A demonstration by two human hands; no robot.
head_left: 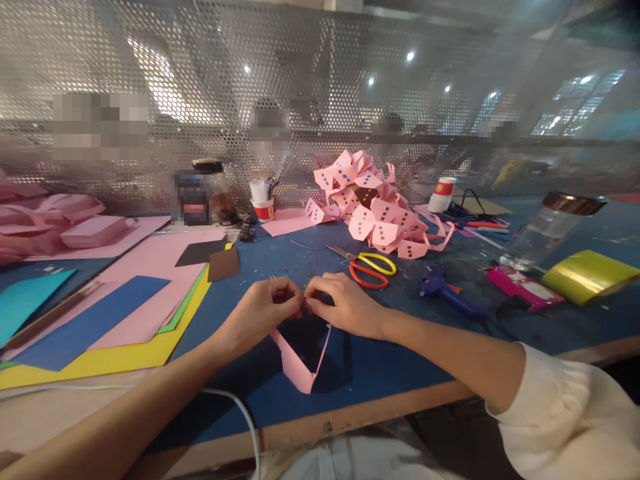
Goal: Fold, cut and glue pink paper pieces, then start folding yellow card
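Observation:
A folded pink paper strip [299,367] forms an angular loop above the blue table mat, near the front edge. My left hand [267,307] is closed in a pinch at the far left side of the loop. Opposite it, my right hand [345,303] pinches at the far right side, its fingertips almost meeting those of my left hand. The fingers hide the part of the strip between them. Just beyond my right hand lie scissors [367,267] with red and yellow handles.
A pink paper heap [375,207] stands at the back. Coloured sheets [95,320] spread on the left. A blue glue gun [447,293], a pink cutter-like item [523,287], yellow tape [590,275] and a glass bottle [547,227] are on the right. A white cable [235,400] crosses the front.

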